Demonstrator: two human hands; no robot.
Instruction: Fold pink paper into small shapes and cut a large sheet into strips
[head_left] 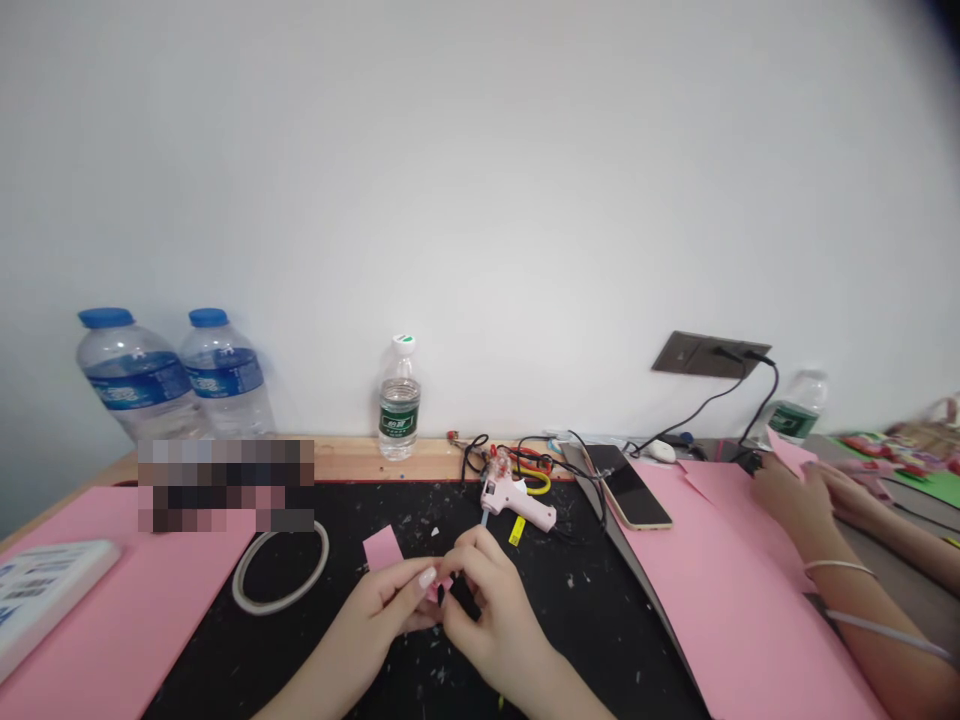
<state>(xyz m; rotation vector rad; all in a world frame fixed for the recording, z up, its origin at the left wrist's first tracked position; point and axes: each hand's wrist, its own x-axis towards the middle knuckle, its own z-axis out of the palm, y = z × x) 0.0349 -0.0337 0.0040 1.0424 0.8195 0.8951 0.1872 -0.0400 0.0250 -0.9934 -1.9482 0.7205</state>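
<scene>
My left hand [382, 615] and my right hand [495, 630] meet low in the middle, above a black work mat [540, 620]. Both pinch a small pink foam piece [382, 548], most of it sticking out past my left fingers. A dark object [465, 598] sits under my right fingers, partly hidden, and I cannot tell what it is. A pink glue gun [517, 505] lies just beyond my right hand, its glue stick pointing toward my fingers. A clear tape roll [281, 570] lies to the left of my left hand.
Pink foam sheets [112, 610] lie left and right of the mat. A phone [626, 487], cables and water bottles [139, 375] stand along the back. A co-worker's hands [787, 505] hold a pink piece at the right. The wall limits the far side.
</scene>
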